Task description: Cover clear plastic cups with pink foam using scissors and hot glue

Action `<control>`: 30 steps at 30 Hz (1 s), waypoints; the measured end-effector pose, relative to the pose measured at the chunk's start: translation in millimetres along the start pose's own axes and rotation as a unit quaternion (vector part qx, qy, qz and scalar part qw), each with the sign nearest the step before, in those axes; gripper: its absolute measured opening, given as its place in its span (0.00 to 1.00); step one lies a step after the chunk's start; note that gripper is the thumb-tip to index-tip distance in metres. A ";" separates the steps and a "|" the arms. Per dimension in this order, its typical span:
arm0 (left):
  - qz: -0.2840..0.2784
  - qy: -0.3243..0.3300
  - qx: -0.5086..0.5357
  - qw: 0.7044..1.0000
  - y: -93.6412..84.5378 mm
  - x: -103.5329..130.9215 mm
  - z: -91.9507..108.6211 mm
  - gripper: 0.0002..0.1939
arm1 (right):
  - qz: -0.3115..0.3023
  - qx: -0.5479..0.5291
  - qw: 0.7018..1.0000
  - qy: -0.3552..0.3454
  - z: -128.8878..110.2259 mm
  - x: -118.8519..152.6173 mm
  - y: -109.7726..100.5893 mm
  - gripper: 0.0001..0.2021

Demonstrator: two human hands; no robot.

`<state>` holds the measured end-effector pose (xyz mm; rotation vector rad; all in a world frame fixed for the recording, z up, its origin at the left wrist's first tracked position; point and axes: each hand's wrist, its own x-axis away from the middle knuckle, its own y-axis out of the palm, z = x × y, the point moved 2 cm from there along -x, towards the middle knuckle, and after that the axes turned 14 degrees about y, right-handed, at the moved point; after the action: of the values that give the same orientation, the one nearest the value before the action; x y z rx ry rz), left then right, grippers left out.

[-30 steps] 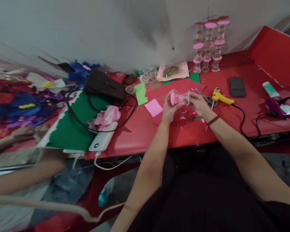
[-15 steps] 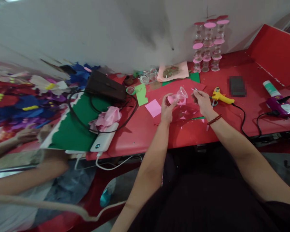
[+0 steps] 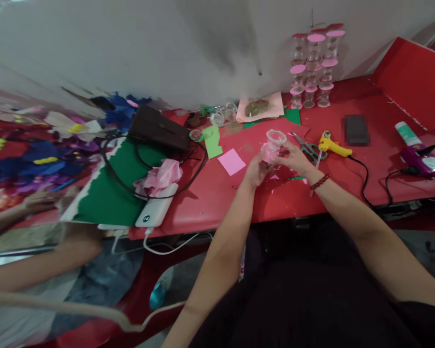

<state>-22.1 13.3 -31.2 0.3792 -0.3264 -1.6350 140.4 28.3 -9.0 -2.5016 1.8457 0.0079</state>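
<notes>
A small clear plastic cup piece (image 3: 276, 137), waisted like an hourglass, stands upright between my hands with pink paper at its lower end. My left hand (image 3: 256, 169) has its fingers closed around the pink lower part. From the other side, my right hand (image 3: 294, 157) grips the piece with thumb and fingers. Scissors (image 3: 311, 149) lie just beyond my right hand, their blades pointing to the back. A pink paper square (image 3: 232, 162) is left of my left hand. Pink scraps (image 3: 274, 177) are scattered under my hands.
Stacked clear cups with pink discs (image 3: 311, 70) stand at the wall. A yellow glue gun (image 3: 331, 144) with a cord lies right, near a purple power strip (image 3: 426, 157). Left are a white power bank (image 3: 157, 206), a dark case (image 3: 159, 129) and another person's arm (image 3: 39, 261).
My right hand has let go of the scissors, which now lie on the table, and has moved left onto the cup piece. The piece has turned upright.
</notes>
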 end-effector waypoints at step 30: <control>-0.035 0.157 -0.083 0.983 -2.2 -7.3 -6.8 0.28 | 0.102 0.251 0.960 -0.063 7.7 -1.1 1.8 0.24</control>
<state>-20.5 20.8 -37.9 0.5182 0.0622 -1.6276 138.5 29.1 -16.7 -1.9220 1.7705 -0.2553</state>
